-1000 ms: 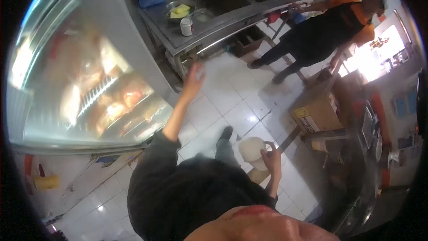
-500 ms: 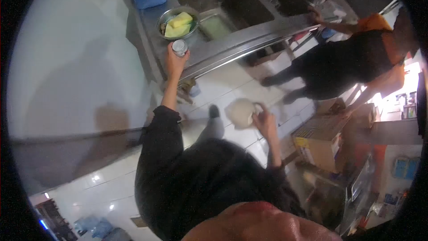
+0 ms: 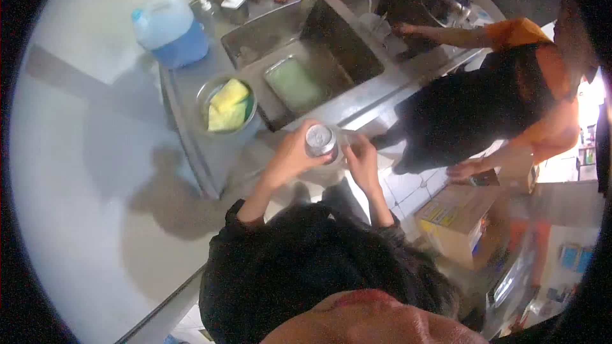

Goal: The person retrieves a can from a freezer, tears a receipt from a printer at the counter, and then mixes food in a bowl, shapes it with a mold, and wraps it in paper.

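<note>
My left hand (image 3: 294, 158) is wrapped around a metal can (image 3: 320, 138), its silver top facing up toward me. Close beside it on the right, my right hand (image 3: 362, 164) has its fingers curled at a pale handled jug (image 3: 345, 139), mostly hidden by the can and fingers. Both hands are in front of the sink counter's edge. To their left on the counter stands a metal bowl (image 3: 254, 114) with yellow sponges or cloths (image 3: 228, 107) in it.
A double sink (image 3: 357, 67) holds a tray (image 3: 294, 83) of greenish water. A jug of blue liquid (image 3: 175, 35) stands at the counter's left end. At the right, a co-worker in an orange top (image 3: 519, 33) reaches into the sink. A cardboard box (image 3: 456, 216) is at lower right.
My left hand has brought the can from over the counter to the right, toward my body. My right hand has raised the jug beside it. The view has turned toward the sink.
</note>
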`<state>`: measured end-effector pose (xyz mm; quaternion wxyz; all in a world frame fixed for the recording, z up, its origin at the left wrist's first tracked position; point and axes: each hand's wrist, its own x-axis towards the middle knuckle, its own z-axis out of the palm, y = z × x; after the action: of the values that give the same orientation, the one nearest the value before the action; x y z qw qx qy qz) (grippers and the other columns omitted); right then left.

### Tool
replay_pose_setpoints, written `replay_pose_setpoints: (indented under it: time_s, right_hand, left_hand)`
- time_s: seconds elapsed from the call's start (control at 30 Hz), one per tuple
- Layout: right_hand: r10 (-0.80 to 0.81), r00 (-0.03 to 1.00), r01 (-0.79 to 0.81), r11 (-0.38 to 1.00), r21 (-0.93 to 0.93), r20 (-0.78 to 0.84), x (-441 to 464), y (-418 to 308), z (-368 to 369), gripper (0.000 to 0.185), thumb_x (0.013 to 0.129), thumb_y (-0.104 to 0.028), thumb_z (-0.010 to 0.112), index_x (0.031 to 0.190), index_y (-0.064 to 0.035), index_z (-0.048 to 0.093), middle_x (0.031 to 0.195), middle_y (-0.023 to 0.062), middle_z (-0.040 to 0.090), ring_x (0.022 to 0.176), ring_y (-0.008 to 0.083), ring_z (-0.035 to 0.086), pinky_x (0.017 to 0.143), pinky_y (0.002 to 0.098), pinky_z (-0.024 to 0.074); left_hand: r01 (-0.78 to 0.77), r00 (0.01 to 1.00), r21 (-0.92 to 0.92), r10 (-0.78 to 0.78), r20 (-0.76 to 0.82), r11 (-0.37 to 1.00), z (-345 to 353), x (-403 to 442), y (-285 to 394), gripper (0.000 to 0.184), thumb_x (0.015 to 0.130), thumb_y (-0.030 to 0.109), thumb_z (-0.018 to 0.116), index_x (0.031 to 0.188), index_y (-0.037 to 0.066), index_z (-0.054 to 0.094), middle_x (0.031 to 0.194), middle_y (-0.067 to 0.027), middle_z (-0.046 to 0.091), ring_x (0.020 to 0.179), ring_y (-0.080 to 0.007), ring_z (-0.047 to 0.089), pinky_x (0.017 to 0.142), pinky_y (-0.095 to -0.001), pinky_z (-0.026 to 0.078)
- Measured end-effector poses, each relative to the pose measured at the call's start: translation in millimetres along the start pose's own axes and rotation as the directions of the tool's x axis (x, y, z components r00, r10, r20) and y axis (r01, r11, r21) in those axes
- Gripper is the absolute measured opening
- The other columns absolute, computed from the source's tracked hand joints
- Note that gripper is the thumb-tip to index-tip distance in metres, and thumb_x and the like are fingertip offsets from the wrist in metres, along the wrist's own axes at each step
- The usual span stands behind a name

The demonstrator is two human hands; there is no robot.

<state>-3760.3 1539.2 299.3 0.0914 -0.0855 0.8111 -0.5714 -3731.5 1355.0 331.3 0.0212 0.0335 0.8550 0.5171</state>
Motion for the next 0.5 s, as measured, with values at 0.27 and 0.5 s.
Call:
replay_pose_setpoints:
  time_s: [0.27,0.5]
  right_hand:
    - [-0.164,0.985,0.168,0.984,0.062,-0.06,119.0,1.2,-55.4,0.018,0.079,-0.004,0.049,0.091,0.0,0.062,0.063,0.0018,0.055,0.055,0.0059,0.046,0.05,0.0228,0.037]
    - [-0.43,0.865,0.464,0.882,0.084,-0.259,246.1,-1.2,-92.0,0.009,0.081,-0.007,0.06,0.09,-0.0046,0.059,0.069,-0.0005,0.059,0.053,0.0013,0.044,0.045,0.0169,0.0307]
  left_hand:
    - [-0.013,0.927,0.312,-0.105,0.361,0.95,37.7,126.4,-26.9,0.087,0.069,0.028,0.071,0.134,-0.005,0.023,0.128,-0.0262,0.041,0.117,-0.0357,0.043,0.099,-0.04,0.035]
    - [-0.009,0.978,0.333,-0.061,0.198,0.943,29.8,237.8,16.4,0.076,0.073,0.026,0.068,0.131,-0.003,0.029,0.126,-0.0265,0.043,0.117,-0.0372,0.043,0.1,-0.0408,0.033]
